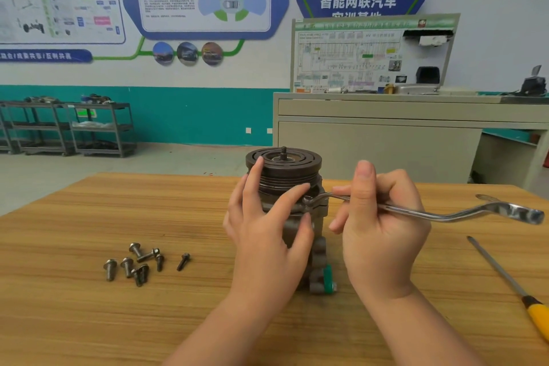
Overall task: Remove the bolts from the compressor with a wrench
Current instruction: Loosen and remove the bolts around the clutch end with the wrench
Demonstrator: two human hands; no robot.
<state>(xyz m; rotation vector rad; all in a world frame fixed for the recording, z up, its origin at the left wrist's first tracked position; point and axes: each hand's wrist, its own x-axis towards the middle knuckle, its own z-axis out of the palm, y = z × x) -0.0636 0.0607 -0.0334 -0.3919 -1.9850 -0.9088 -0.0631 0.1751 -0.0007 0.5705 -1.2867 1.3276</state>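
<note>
Both hands work: my left hand (pixel 267 229) steadies the compressor (pixel 285 175), fingers spread. My right hand (pixel 377 217) grips the wrench (pixel 430 212), its ring end beside my left fingertips.

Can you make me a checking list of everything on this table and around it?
Surface: wooden table, bare grain in front.
Job's things: compressor upright; wrench ring end on a bolt under the pulley; loose bolts lying left.
Clutter: yellow-handled screwdriver at right.
Grips: left hand steadies the compressor; right hand holds the wrench.
Cables: nothing seen.
Surroundings: wall posters, shelf carts, training bench.
</note>
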